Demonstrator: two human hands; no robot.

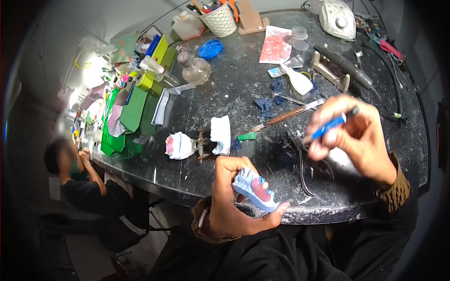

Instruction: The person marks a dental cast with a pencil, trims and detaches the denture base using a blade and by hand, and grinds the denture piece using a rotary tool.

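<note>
My left hand (pixel 234 201) is wrapped around a pale blue dental cast (pixel 262 200) near the bench's front edge. A pink base with a few teeth and small blue spots sits on that cast. To the right, my right hand (pixel 358 140) pinches a short blue pencil-like tool (pixel 329 126) with a dark end, above the bench and apart from the cast. Beyond my left hand, a white plaster cast (pixel 220 135) stands beside another white cast with pink on it (pixel 179 146), mounted on a metal articulator (pixel 201 143).
A wooden-handled spatula (pixel 288 117), a green cap (pixel 247 136) and metal pliers (pixel 302 164) lie on the bench. Farther back are a white bottle (pixel 297 80), a handpiece (pixel 344 65) and its control unit (pixel 338 21). Green boxes (pixel 133 110) line the left; another person (pixel 89 187) sits there.
</note>
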